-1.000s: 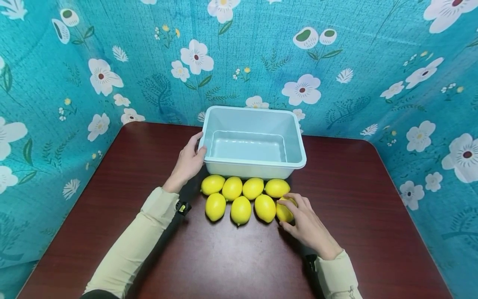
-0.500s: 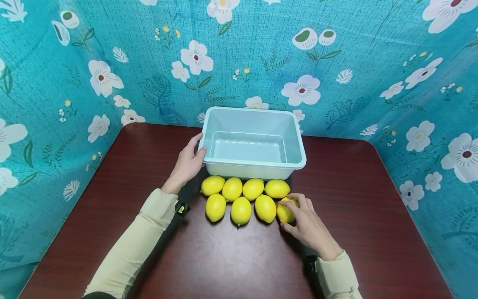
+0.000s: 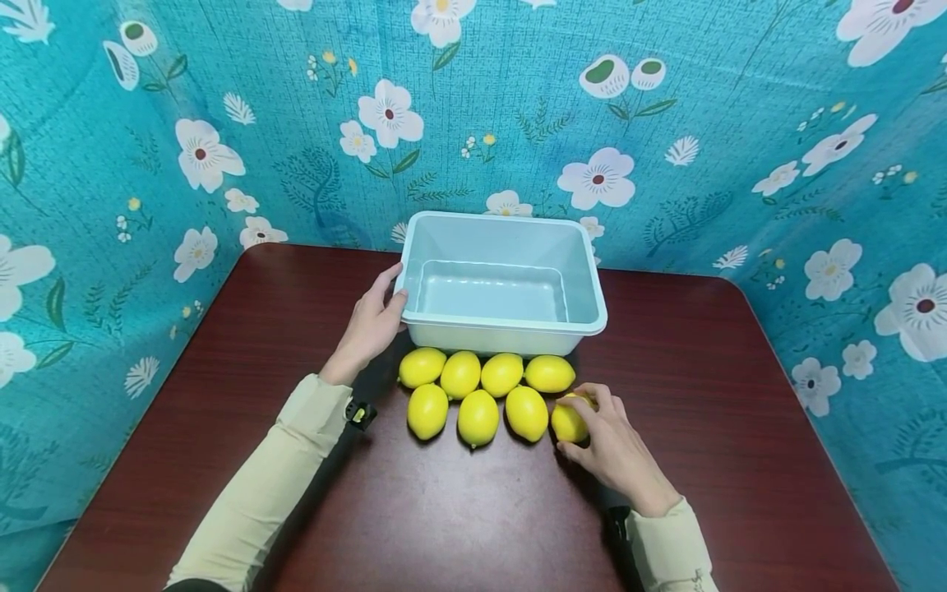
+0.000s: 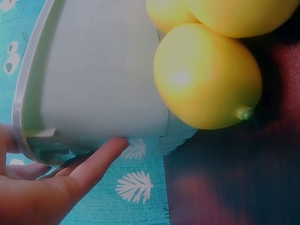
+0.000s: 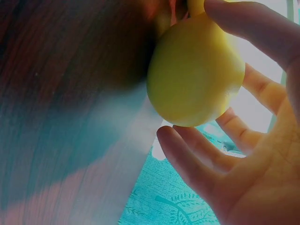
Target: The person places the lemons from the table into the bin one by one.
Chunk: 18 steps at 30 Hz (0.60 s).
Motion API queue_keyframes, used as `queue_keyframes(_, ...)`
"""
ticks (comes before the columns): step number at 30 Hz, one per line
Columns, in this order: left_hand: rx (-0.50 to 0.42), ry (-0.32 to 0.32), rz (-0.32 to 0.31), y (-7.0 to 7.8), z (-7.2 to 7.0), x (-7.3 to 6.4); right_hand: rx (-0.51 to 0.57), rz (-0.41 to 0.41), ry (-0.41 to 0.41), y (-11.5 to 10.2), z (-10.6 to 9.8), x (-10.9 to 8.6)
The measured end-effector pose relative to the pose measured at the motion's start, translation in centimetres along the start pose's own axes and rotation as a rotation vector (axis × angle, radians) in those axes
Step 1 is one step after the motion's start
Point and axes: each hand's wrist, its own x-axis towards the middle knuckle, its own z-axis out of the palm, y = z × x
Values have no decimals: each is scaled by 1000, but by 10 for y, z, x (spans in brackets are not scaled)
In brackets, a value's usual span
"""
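A light blue plastic bin (image 3: pixel 503 322) stands at the back of the table, its inside bare. My left hand (image 3: pixel 372 321) holds the bin's left rim; the left wrist view shows its fingers against the outer wall near the rim. In front of the bin, several yellow lemons (image 3: pixel 477 418) lie in two rows. My right hand (image 3: pixel 616 448) grips the lemon (image 3: pixel 568 421) at the right end of the nearer row. Seen from the right wrist, the thumb and fingers curve round this lemon (image 5: pixel 194 75). In the head view, the hand partly covers it.
The dark red-brown wooden table (image 3: pixel 473 526) has rounded back corners. A turquoise curtain (image 3: pixel 510 107) with white flowers hangs close behind it and along both sides. The far lemon row sits right against the bin's front wall.
My right hand has shifted slightly to the right with its lemon, widening the gap to the neighbouring lemon. The left hand and the bin stay in place.
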Motion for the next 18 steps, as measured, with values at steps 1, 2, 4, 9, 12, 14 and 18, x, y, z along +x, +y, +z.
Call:
queue_keyframes(1, 0, 0, -1, 0, 0, 0, 2, 4, 1, 0, 0, 0)
queue_keyframes(2, 0, -2, -2, 0, 0, 0, 4, 9, 1, 0, -1, 0)
queue_keyframes(4, 1, -3, -1, 0, 0, 1, 6, 20, -1, 1, -1, -1)
queue_keyframes(9, 1, -20, 5, -2, -2, 1, 12, 53, -19, 1, -2, -2)
queue_keyframes(12, -2, -28, 2, -3, -3, 1, 15, 74, -25, 1, -2, -2)
queue_keyframes(14, -1, -31, 2, -3, -3, 0, 14, 90, -27, 1, -2, -1)
queue_keyframes(18, -4, -33, 1, -2, -4, 0, 1, 125, -34, -1, -3, -1)
